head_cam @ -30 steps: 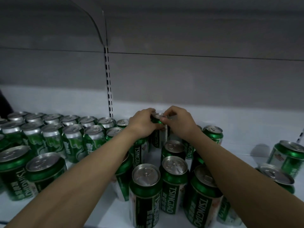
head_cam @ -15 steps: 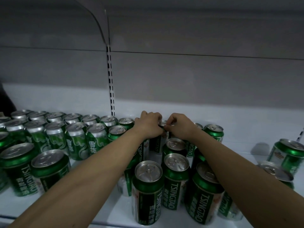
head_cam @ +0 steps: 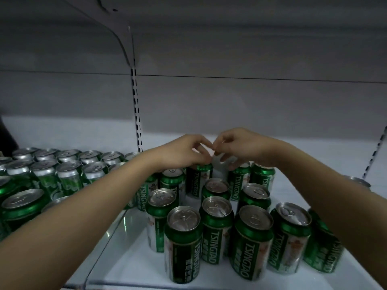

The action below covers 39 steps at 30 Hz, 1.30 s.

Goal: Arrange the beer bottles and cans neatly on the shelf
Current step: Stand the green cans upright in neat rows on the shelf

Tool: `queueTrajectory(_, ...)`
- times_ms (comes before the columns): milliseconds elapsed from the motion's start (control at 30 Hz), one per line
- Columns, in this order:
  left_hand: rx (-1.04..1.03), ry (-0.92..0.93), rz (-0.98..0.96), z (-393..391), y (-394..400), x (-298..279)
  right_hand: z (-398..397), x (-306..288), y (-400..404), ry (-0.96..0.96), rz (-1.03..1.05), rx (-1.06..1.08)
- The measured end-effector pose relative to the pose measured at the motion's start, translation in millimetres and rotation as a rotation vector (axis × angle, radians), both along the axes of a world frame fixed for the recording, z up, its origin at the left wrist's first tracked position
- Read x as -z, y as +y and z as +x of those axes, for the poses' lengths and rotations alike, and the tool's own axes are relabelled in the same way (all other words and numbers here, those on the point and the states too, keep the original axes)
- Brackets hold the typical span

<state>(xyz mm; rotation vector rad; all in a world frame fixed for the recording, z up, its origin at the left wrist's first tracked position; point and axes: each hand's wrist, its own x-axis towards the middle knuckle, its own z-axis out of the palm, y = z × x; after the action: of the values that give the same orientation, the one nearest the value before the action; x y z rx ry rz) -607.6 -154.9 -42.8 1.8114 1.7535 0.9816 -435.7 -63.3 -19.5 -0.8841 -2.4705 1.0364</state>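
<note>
Several green Tsingtao beer cans [head_cam: 215, 225] stand in loose rows on the white shelf [head_cam: 129, 258], right of centre. My left hand [head_cam: 184, 152] reaches to the back row, and its fingertips pinch the top rim of an upright back can [head_cam: 200, 178]. My right hand [head_cam: 243, 147] hovers beside it with fingers curled and apart; its lower fingertips are just above the neighbouring can [head_cam: 238, 176]. Both forearms cross over the front cans and hide some of them.
A tight block of green cans with silver tops [head_cam: 69, 176] fills the shelf's left part. A slotted upright [head_cam: 137, 122] runs up the grey back wall, under a bracket [head_cam: 119, 38] of the shelf above. One more can [head_cam: 357, 183] peeks out behind my right forearm.
Both hands had been closed around the top of one back can. They have lifted and spread; only the left fingertips still hold its rim. The view has tilted down and nearer.
</note>
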Motion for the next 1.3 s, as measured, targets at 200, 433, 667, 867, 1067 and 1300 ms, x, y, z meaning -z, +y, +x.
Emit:
queueTrajectory(200,0.093,0.165,-0.198,-1.0,-14.5,16.8,27.4,14.6,-2.9,-0.129,0.099,-0.142)
queueTrajectory(433,0.170,0.349,-0.231,8.4,-8.9,30.1,30.0,32.9,-8.3,-0.269,0.218,-0.180)
queueTrajectory(667,0.106,0.224,-0.175,4.5,-5.2,40.6,27.0,46.5,-7.3,-0.131,0.258,-0.124)
queueTrajectory(867,-0.024,-0.185,0.062,-3.2,-11.7,26.3,28.5,43.9,-6.1,0.335,0.082,-0.052)
queueTrajectory(1067,-0.066,-0.514,0.272,10.5,-16.5,6.5,12.9,25.7,-17.9,0.725,-0.245,0.018)
queueTrajectory(1300,-0.084,-0.439,0.278,13.2,-21.5,2.2,2.9,17.9,-25.9,0.784,-0.285,0.057)
